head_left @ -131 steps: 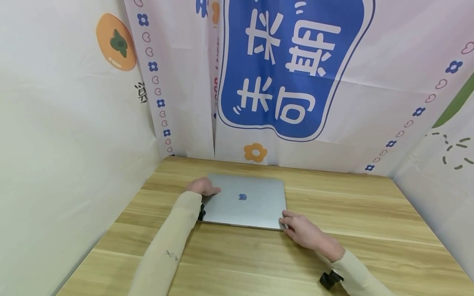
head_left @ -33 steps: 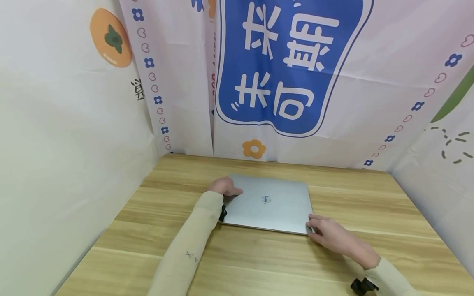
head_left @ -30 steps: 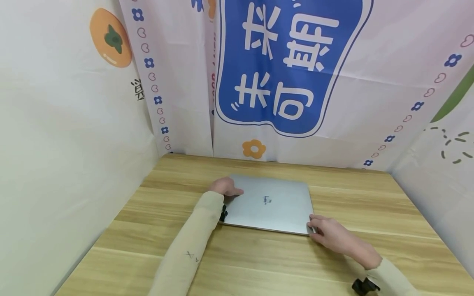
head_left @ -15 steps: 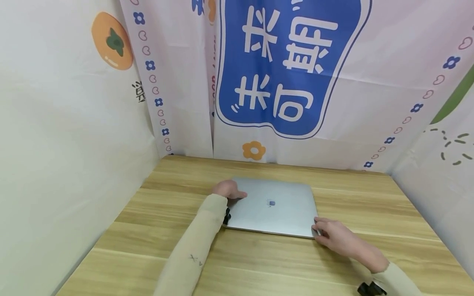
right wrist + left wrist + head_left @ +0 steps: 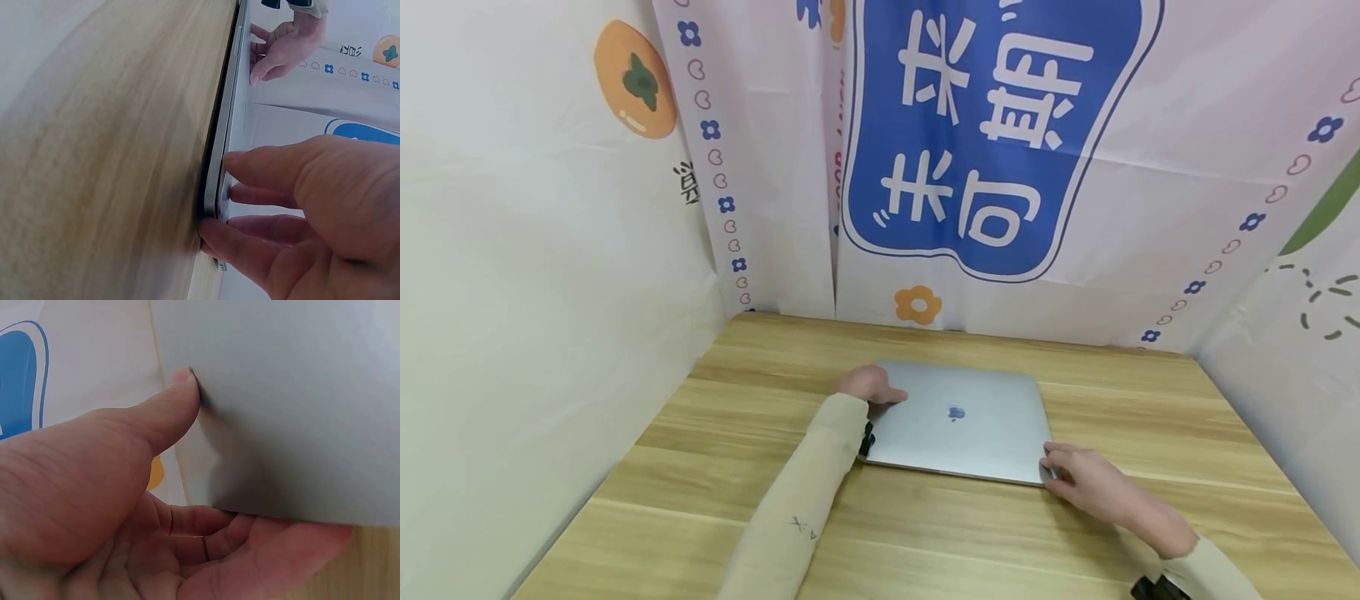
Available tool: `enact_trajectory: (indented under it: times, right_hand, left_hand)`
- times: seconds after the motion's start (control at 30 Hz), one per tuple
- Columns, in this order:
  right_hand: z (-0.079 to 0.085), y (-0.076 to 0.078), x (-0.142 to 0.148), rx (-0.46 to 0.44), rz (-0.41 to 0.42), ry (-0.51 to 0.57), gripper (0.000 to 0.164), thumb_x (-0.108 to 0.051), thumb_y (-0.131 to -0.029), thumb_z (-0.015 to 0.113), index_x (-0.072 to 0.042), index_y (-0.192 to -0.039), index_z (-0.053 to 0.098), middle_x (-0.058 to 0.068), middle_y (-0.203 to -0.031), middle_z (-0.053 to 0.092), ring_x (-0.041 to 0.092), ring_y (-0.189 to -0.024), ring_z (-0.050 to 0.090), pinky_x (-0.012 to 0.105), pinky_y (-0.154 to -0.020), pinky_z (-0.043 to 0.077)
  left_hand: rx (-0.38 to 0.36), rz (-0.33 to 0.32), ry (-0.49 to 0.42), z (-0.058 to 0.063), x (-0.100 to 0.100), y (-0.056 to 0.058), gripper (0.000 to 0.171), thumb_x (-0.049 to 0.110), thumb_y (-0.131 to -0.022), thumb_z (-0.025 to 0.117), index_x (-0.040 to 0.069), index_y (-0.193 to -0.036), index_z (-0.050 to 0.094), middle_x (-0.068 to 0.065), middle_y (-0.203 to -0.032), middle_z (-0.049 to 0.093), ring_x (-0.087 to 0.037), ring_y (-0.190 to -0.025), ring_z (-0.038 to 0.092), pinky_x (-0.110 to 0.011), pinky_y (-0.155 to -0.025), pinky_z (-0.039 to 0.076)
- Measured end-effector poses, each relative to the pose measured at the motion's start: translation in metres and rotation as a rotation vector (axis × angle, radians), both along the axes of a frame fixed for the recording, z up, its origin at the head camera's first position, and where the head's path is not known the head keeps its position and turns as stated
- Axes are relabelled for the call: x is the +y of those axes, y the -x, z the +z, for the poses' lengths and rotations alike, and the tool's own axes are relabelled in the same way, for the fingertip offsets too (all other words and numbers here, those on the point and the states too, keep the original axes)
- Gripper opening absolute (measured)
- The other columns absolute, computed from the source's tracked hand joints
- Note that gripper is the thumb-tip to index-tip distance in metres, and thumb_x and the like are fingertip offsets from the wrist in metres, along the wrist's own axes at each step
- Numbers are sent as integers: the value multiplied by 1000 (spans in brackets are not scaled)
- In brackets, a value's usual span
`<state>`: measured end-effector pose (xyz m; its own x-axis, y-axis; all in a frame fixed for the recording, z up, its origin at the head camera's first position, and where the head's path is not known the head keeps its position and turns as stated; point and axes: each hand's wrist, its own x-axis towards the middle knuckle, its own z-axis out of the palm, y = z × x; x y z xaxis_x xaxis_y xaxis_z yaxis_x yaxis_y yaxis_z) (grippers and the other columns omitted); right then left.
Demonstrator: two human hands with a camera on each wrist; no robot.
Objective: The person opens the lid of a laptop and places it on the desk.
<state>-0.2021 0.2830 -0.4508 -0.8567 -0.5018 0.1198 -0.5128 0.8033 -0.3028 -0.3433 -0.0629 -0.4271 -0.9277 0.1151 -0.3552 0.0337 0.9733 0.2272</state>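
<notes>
A closed silver laptop (image 5: 958, 425) with a dark apple logo lies flat over the wooden table. My left hand (image 5: 868, 384) holds its left edge. In the left wrist view the thumb of that hand (image 5: 156, 419) rests on the lid, while the fingers (image 5: 275, 556) curl under the edge. At the near right corner, my right hand (image 5: 1090, 482) pinches the laptop. Seen from the right wrist, that hand (image 5: 294, 194) has its fingertips around the corner of the thin laptop (image 5: 219, 169), close over the tabletop. The fingers' undersides are partly hidden.
The wooden table (image 5: 760, 367) meets a printed cloth (image 5: 790, 275) behind the laptop, with white side walls (image 5: 535, 317) left and right. Bare wood shows around the laptop, and black wrist cameras (image 5: 1159, 588) sit on the sleeves.
Both hands have moved to the right with the laptop between them, from left of the table's middle. It has also come slightly nearer and turned a little. The grip looks the same.
</notes>
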Motion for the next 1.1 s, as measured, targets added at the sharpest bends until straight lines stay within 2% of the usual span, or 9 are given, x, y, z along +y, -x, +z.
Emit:
enact_trajectory:
  times: [0.27,0.5,0.57,0.7,0.83,0.93,1.0,1.1]
  right_hand:
    - [-1,-3,0,7,-17,11,21,-12,-87,73,0,-104,71,32,-122,63,46,-110,63,49,-86,56]
    - [-2,-3,2,-11,-43,-2,20,-13,-88,72,-1,-103,71,32,-122,64,44,-111,64,50,-87,55]
    - [-2,-2,2,-1,-37,-3,20,-14,-88,72,-1,-103,71,30,-120,65,40,-108,66,49,-86,56]
    - [2,-4,2,-5,-15,-16,24,-18,-89,72,-2,-107,70,29,-119,65,41,-107,66,50,-88,55]
    - [5,-4,1,-28,-4,-33,28,-22,-90,71,-2,-110,70,28,-121,64,43,-110,64,52,-90,53]
    - [6,-1,0,-41,4,-49,27,-24,-91,69,-4,-110,70,25,-122,65,40,-110,64,51,-90,54]
    - [8,0,0,-53,22,-56,25,-24,-92,69,-6,-109,70,20,-119,67,35,-106,66,48,-87,55]
    - [10,2,0,-69,48,-56,21,-24,-93,67,-8,-106,70,5,-106,68,17,-90,65,34,-74,56]
  left_hand:
    - [-2,-20,-5,-2,3,1,69,57,-94,55,3,-135,57,-14,-136,60,-21,-106,59,-39,-97,51]
    - [10,-14,-28,-2,6,0,62,56,-93,58,2,-123,66,-10,-115,66,-18,-86,56,-33,-78,53]
    - [16,-14,-32,-1,7,0,62,56,-93,59,2,-122,66,-10,-113,66,-18,-84,56,-33,-77,53]
    - [22,-24,-23,-2,8,0,63,57,-93,58,2,-124,65,-11,-117,67,-18,-85,55,-34,-78,53]
    - [27,-40,-11,-3,6,2,62,58,-92,58,3,-120,66,-9,-108,66,-17,-80,55,-32,-72,50]
    - [29,-42,-18,-5,4,5,63,59,-92,58,3,-121,66,-10,-108,66,-17,-80,55,-31,-71,49]
    - [30,-44,-21,-7,2,6,67,60,-92,57,3,-126,64,-11,-115,66,-18,-83,56,-32,-73,50]
    - [29,-58,-27,-9,-1,7,66,60,-92,56,4,-129,62,-10,-116,66,-17,-80,58,-31,-70,51]
